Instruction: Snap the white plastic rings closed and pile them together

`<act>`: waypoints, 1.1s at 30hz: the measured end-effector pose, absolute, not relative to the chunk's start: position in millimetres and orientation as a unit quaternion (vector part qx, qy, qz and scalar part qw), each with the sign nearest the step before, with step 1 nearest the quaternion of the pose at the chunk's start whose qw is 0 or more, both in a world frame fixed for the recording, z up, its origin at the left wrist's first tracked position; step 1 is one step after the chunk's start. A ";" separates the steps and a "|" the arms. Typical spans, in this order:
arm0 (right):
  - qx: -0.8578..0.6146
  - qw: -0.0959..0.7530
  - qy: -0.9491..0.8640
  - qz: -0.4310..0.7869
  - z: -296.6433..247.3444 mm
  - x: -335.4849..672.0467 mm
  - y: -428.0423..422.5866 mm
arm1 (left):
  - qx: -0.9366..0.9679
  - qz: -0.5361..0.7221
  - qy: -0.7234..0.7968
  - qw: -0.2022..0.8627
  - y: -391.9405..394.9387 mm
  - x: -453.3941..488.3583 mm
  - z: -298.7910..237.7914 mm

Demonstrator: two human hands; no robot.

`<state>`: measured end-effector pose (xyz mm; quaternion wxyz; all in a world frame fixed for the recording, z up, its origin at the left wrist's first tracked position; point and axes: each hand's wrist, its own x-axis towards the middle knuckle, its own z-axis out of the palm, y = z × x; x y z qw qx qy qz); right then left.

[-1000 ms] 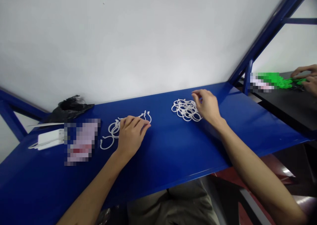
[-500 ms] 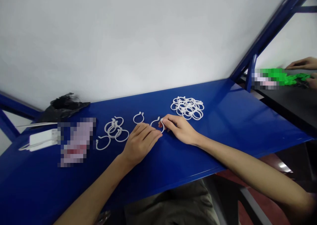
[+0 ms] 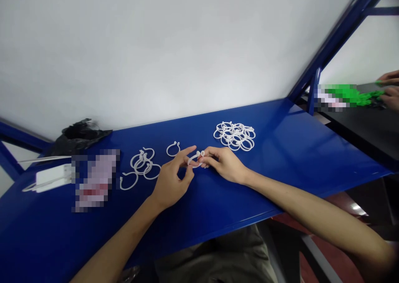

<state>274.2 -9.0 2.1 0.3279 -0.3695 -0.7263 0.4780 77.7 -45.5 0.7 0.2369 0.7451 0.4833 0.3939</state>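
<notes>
Both hands meet over the middle of the blue table (image 3: 218, 204). Between them is a thin white open ring (image 3: 193, 156) with small knobs at its ends. My right hand (image 3: 225, 163) pinches one side of it between thumb and fingers. At its other side, my left hand (image 3: 174, 178) grips it with thumb and fingers, the index finger raised. A single white ring (image 3: 172, 150) lies just beyond my left hand. Left of that hand lie several loose, overlapping rings (image 3: 141, 162). A larger heap of white rings (image 3: 234, 136) lies beyond my right hand.
On the left are a black plastic bag (image 3: 82, 135), a white box-shaped item with a cable (image 3: 52, 178) and a blurred-out pinkish item (image 3: 96, 179). Blue frame posts (image 3: 314, 89) rise at the right. Beyond, another person's hands (image 3: 389, 92) handle green pieces on a black table (image 3: 358, 127).
My left hand has turned, with its thumb and index finger now spread around the ring's left side. The held ring has tilted flatter. The other person's hands have moved right.
</notes>
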 end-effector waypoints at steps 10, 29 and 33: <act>-0.299 0.328 -0.842 0.306 0.7 277.5 -12.1 | 0.672 0.369 0.529 0.364 -38.3 71.7 0.5; -0.187 0.210 -0.959 0.037 7.0 281.7 -17.5 | 0.774 0.346 0.481 0.222 -37.4 72.7 -10.7; -0.243 0.244 -0.938 0.030 6.4 285.9 -2.1 | 0.794 0.342 0.492 0.104 -29.4 69.6 -8.7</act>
